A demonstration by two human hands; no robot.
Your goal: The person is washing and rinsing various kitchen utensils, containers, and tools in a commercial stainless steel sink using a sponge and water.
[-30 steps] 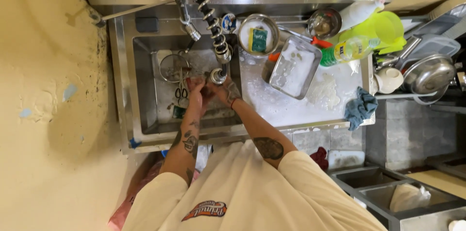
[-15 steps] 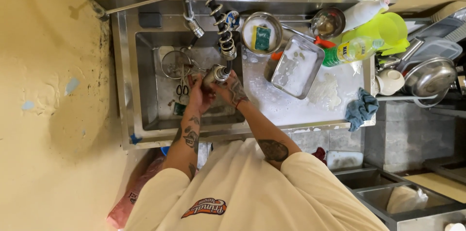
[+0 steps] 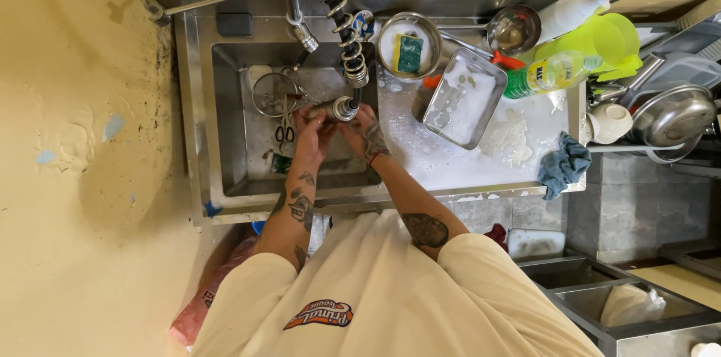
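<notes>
Head view looks straight down on me at a steel sink point(image 3: 225, 139); my two hands meet over the basin, just under the sprayer head point(image 3: 345, 108) that hangs from a coiled spring hose point(image 3: 334, 12); my left hand point(image 3: 309, 132) is curled narrow, fingers bent in toward the nozzle, and whether it grips anything small I cannot tell; my right hand point(image 3: 366, 130) is half closed just beside the sprayer head, its fingers touching or nearly touching the left ones, and what it holds, if anything, is hidden; both forearms reach forward from my cream shirt point(image 3: 390, 297). Down in the basin, to the left of my hands, lie a round wire strainer point(image 3: 274, 93) and a pair of scissors point(image 3: 284, 132); a small green scrap point(image 3: 281, 165) sits near the front wall of the basin. To the right, the wet drainboard carries a soapy rectangular metal tray point(image 3: 460, 98), tilted across the corner; behind it stands a round metal bowl point(image 3: 409, 45) with a green sponge point(image 3: 409, 53) in it; further right are a small steel cup point(image 3: 513, 28), a white bottle point(image 3: 574, 12) lying on its side, and a yellow-green soap bottle point(image 3: 556, 72); a blue cloth point(image 3: 563, 163) hangs over the front right edge.
</notes>
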